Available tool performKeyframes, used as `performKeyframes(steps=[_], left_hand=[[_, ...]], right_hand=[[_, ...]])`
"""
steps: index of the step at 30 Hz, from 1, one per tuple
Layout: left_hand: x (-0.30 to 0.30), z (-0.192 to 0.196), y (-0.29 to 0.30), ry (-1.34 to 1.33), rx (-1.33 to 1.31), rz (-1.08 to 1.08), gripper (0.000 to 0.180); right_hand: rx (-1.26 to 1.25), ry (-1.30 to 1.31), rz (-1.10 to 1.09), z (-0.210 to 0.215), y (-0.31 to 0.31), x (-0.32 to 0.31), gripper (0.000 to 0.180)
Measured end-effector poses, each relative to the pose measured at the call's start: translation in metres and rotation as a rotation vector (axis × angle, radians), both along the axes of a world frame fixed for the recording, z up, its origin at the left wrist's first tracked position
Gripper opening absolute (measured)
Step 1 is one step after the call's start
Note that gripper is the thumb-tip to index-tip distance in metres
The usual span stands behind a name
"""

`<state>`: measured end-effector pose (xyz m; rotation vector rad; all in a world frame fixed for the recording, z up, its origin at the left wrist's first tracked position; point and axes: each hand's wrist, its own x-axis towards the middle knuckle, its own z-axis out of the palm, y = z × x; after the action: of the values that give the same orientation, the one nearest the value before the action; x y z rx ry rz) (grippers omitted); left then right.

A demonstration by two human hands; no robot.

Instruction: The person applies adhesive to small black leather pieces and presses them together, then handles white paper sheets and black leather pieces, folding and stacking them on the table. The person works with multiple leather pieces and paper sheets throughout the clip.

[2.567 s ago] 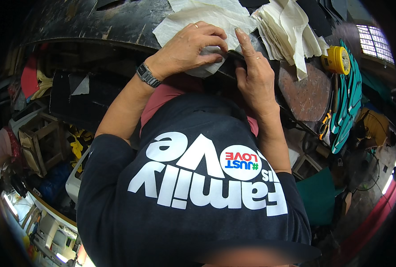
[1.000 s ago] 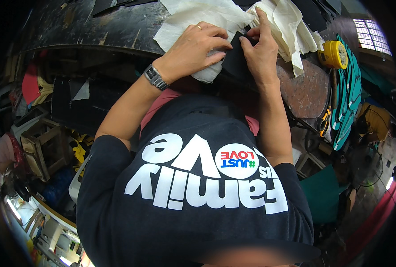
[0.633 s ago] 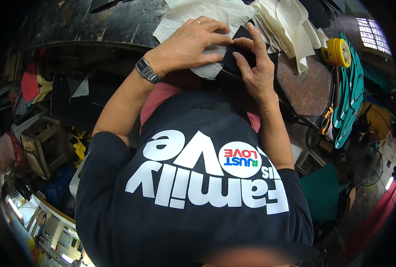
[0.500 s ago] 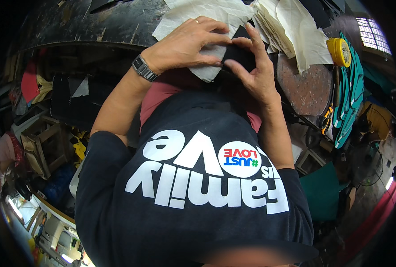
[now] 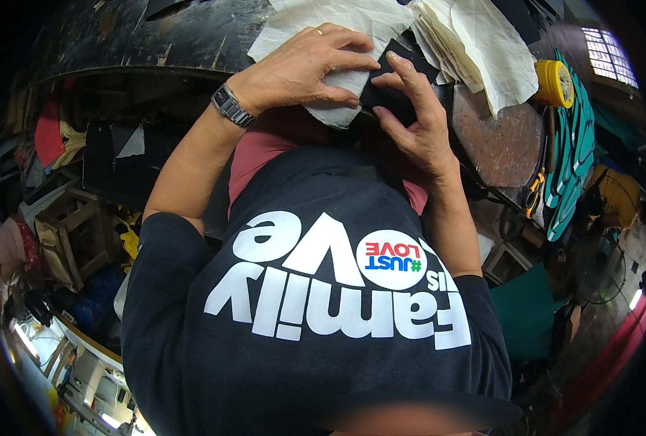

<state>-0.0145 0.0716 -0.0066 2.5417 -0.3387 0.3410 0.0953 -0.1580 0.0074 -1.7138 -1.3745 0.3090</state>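
A pale, creased cloth-like sheet point(image 5: 272, 43) lies on the dark bench, its near corner hanging over the front edge. My left hand point(image 5: 301, 73), a metal watch on its wrist, rests across this sheet, fingers stretched and thumb apart. Beside it is a black flat piece point(image 5: 419, 64), partly on the sheet's right side. My right hand point(image 5: 421, 116) touches or hovers just over the black piece, its fingers and thumb spread. Whether the fingertips press on it I cannot tell. Part of the black piece is hidden under the fingers.
A stack of pale sheets point(image 5: 454, 43) is at the bench's right, near a yellow round container point(image 5: 553, 83). Orange-handled scissors point(image 5: 534, 195) hang by teal strap-like pieces point(image 5: 570, 160). The worn black bench point(image 5: 156, 43) runs left. A wooden frame point(image 5: 65, 240) stands lower left.
My right hand has shifted slightly down, and its index finger has bent lower, showing more of the black piece. My left hand stays nearly in place on the sheet.
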Motion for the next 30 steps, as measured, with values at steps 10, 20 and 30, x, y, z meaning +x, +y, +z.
performKeyframes(steps=[10,20,30], left_hand=[[0.0,0.0,0.001,-0.026,-0.019,-0.016,0.06],[-0.039,0.022,-0.025,-0.024,0.087,0.0,0.054],[-0.057,0.012,-0.031,-0.011,0.123,0.004,0.065]], right_hand=[[-0.031,-0.144,0.003,0.004,0.004,-0.006,0.073],[0.105,0.104,-0.206,0.008,0.0,-0.006,0.091],[-0.17,-0.276,-0.479,0.004,0.024,0.002,0.107]])
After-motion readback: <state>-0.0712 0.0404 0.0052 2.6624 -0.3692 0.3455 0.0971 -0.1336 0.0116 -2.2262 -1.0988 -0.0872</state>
